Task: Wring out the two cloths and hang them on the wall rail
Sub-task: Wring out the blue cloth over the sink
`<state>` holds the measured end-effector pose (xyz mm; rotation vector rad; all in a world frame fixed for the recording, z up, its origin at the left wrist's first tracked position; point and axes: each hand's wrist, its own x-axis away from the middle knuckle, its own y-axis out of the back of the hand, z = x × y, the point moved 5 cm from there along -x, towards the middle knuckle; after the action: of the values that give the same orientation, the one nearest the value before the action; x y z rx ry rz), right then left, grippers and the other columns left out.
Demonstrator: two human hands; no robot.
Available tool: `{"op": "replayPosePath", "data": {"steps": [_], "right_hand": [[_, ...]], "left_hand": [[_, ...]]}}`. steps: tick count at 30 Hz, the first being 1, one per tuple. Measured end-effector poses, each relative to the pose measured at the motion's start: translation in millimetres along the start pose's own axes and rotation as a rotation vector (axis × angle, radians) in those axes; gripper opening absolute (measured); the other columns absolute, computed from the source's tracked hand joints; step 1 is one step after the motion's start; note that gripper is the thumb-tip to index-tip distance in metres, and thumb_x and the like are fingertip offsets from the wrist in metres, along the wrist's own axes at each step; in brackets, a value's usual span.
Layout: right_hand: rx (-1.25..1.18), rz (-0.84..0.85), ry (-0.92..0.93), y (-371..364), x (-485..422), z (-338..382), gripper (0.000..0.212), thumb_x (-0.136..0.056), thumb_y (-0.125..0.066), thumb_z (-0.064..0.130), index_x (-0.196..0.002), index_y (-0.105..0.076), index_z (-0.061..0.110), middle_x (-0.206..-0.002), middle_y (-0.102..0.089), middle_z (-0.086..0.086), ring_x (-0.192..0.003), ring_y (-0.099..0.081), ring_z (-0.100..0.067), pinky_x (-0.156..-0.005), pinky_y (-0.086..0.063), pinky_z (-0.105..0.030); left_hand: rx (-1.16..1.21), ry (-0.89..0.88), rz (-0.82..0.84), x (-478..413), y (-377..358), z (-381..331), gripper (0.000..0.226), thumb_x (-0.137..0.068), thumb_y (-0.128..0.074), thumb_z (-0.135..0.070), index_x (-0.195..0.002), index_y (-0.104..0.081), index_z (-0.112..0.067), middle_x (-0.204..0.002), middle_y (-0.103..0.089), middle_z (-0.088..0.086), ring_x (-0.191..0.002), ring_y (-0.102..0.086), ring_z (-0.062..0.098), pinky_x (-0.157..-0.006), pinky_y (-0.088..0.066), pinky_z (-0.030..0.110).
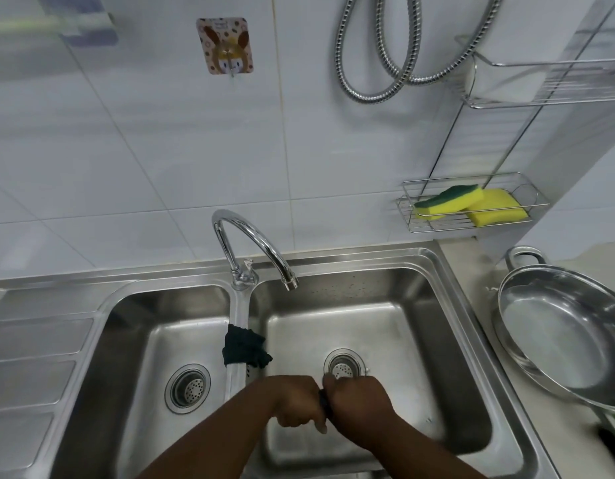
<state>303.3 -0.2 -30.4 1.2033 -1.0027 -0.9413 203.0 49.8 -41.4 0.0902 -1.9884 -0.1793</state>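
We see one dark cloth [325, 407] bunched tight between our two fists over the right basin, only a narrow strip of it showing where the hands meet. A second dark cloth [245, 350] lies draped and crumpled across the sink's dividing ridge, its edges hanging a little into each basin. Up at the left, blurred, runs the pale wall rail [33, 24].

Bright even light, blurred edges, wide-angle bending, steel glare.
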Motion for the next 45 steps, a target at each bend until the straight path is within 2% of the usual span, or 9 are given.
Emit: {"op": "replayPosePath", "data": {"steps": [6, 11, 16, 19, 24, 30, 33, 39, 45], "right_hand": [[-0.509, 0.224, -0.282, -2, 6, -6, 0.025, -0.072, -0.061, 0.034, -0.093, -0.055, 0.02, -0.081, -0.067, -0.003, -0.074, -0.066, -0.025, -0.057, -0.036, -0.028], [-1.703, 0.776, -0.855, -8, 25, 0, 0.009, -0.06, -0.064, 0.021, -0.065, -0.057, 0.021, -0.05, -0.03, 0.002, -0.04, -0.019, -0.011, -0.04, -0.014, -0.015], [-2.116, 1.061, -0.523, 11, 34, 33, 0.016, -0.062, -0.066, 0.027, -0.069, -0.056, 0.017, -0.043, -0.032, 0.006, -0.032, -0.019, -0.005, -0.033, -0.014, -0.016], [-1.986, 1.071, -0.543, 16, 36, 43, 0.013, -0.072, -0.056, 0.02, -0.06, -0.051, 0.021, -0.042, -0.032, 0.006, -0.031, -0.021, -0.005, -0.032, -0.013, -0.017], [-1.32, 0.77, -0.708, 9, 18, 16, 0.024, -0.068, -0.068, 0.013, -0.055, -0.05, 0.018, -0.047, -0.038, -0.001, -0.035, -0.032, -0.013, -0.041, -0.026, -0.018], [-0.268, 0.316, -0.211, 9, -11, 0, 0.02, -0.079, -0.055, 0.015, -0.095, -0.066, 0.011, -0.094, -0.071, -0.012, -0.084, -0.068, -0.033, -0.067, -0.043, -0.033], [0.051, 0.229, 0.025, 6, -17, 3, 0.035, -0.055, -0.075, 0.025, -0.085, -0.064, 0.011, -0.058, -0.067, -0.007, -0.048, -0.065, -0.027, -0.044, -0.026, -0.026], [0.183, 0.248, 0.265, -19, -18, 3, 0.045, -0.05, -0.075, 0.034, -0.088, -0.061, 0.016, -0.036, -0.051, 0.002, -0.026, -0.047, -0.017, -0.04, -0.019, -0.019], [0.228, 0.122, 0.378, -22, -17, 0, 0.041, -0.06, -0.071, 0.031, -0.092, -0.05, 0.015, -0.04, -0.053, 0.001, -0.029, -0.048, -0.02, -0.039, -0.023, -0.02]], "left_hand": [[-0.135, -0.223, -0.384, -7, -4, 9, 0.046, -0.077, -0.075, -0.023, -0.117, -0.057, -0.009, -0.113, -0.064, 0.012, -0.099, -0.062, 0.025, -0.078, -0.045, 0.029], [-0.255, -0.655, -0.769, 21, -22, 2, 0.077, -0.076, -0.043, 0.006, -0.148, -0.027, -0.018, -0.152, -0.023, -0.006, -0.132, -0.032, 0.004, -0.108, -0.028, 0.012], [-0.701, -0.793, -1.064, 42, -15, -6, 0.039, -0.087, -0.061, -0.025, -0.124, -0.052, -0.019, -0.103, -0.061, 0.001, -0.083, -0.056, 0.015, -0.069, -0.046, 0.026], [-0.929, -0.815, -1.128, 51, -6, -16, 0.01, -0.082, -0.063, -0.031, -0.079, -0.059, -0.022, -0.061, -0.056, -0.002, -0.049, -0.051, 0.016, -0.046, -0.035, 0.024], [-1.097, -0.482, -0.927, 31, 4, -20, 0.028, -0.068, -0.069, -0.041, -0.051, -0.058, -0.021, -0.039, -0.052, -0.005, -0.03, -0.046, 0.013, -0.044, -0.021, 0.017], [-0.638, -0.071, -0.602, 4, -2, -13, 0.021, -0.084, -0.051, -0.02, -0.091, -0.067, -0.007, -0.096, -0.07, 0.015, -0.087, -0.067, 0.033, -0.068, -0.044, 0.034], [-0.25, -0.03, -0.489, -11, -10, 2, 0.027, -0.081, -0.056, -0.024, -0.102, -0.066, -0.009, -0.107, -0.069, 0.014, -0.097, -0.065, 0.03, -0.074, -0.048, 0.033], [0.35, 0.089, -0.253, -17, -34, 12, 0.025, -0.074, -0.07, -0.014, -0.099, -0.067, -0.01, -0.06, -0.047, 0.002, -0.045, -0.044, 0.014, -0.045, -0.038, 0.025], [0.492, 0.17, -0.15, -21, -47, 13, 0.043, -0.067, -0.076, -0.026, -0.105, -0.067, -0.008, -0.067, -0.053, 0.004, -0.055, -0.053, 0.018, -0.06, -0.048, 0.028]]}}
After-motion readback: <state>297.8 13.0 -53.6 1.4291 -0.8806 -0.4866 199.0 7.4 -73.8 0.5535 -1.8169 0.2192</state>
